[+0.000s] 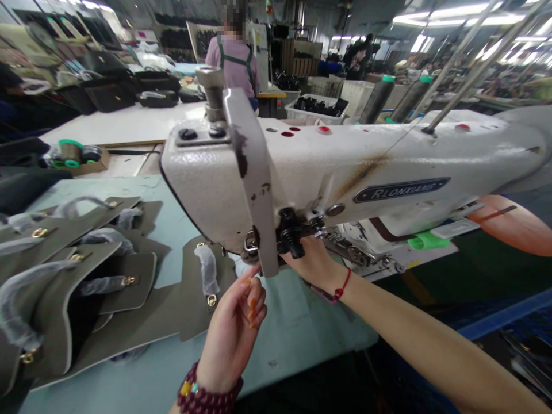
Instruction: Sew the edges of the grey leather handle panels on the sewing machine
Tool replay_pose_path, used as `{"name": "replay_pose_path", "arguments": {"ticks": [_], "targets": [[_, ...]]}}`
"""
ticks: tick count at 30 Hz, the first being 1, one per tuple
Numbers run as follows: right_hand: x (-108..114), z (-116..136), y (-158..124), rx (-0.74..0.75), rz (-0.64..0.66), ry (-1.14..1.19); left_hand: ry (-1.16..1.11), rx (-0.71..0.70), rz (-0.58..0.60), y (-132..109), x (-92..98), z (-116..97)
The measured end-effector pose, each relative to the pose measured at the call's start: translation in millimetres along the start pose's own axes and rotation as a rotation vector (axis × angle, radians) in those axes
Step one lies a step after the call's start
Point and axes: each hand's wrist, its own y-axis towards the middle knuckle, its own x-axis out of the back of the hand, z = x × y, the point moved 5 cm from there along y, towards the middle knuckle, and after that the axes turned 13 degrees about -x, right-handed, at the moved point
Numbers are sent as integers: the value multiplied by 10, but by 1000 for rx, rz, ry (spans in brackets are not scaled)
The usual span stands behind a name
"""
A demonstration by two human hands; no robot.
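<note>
A white sewing machine (302,167) spans the view from the centre to the right. My left hand (239,322) is palm up below the machine's head, its index finger raised to the underside near the needle area and the other fingers curled in; whether it pinches anything is too small to tell. Behind the tension knobs, my right hand (313,261) reaches under the arm of the machine, its fingers hidden. Left of the head, a grey-brown panel (187,287) with a plastic-wrapped handle (208,270) lies on the green table (293,345).
More grey-brown panels (159,313) with wrapped handles are piled at the left. Thread spools (71,154) sit in a box behind them. Dark bags (110,92) stand on a white table (125,123). A person in purple (211,54) is beyond. Blue bars (504,316) are at lower right.
</note>
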Motion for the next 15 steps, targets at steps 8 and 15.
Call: {"name": "replay_pose_path", "arguments": {"ticks": [8,15], "targets": [[11,131,-73,458,-144,-173,-3,1,24,0,-29,-11],[-57,104,-12,294,-104,-192,-17,23,15,-30,55,39]]}}
